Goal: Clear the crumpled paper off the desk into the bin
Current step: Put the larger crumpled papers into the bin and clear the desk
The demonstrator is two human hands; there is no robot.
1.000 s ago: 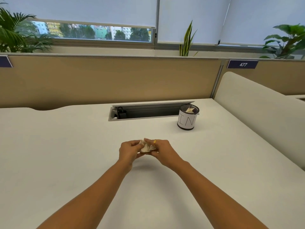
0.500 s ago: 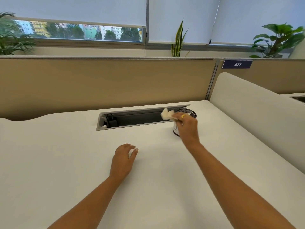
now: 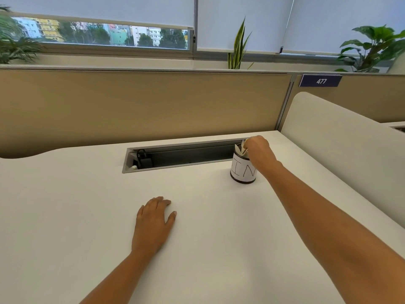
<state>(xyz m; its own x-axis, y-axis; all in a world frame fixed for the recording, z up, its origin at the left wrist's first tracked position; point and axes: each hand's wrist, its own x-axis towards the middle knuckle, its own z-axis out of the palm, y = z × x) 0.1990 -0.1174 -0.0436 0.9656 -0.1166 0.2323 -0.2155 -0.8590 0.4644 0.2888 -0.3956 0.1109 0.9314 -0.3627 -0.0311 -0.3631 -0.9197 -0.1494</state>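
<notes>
A small round bin with a white paper label stands on the white desk, just in front of the cable slot. My right hand is over the bin's mouth, fingers curled down round crumpled paper that pokes up from the rim. The fingertips are hidden behind the hand. My left hand rests flat on the desk, fingers relaxed, holding nothing.
A long open cable slot with a black plug inside runs behind the bin. A tan partition backs the desk, and a white curved side panel closes the right. Plants stand on the window ledge.
My right hand carried the crumpled paper from the desk centre to the bin and now lowers it into the mouth. My left hand let go and settled flat on the desk.
</notes>
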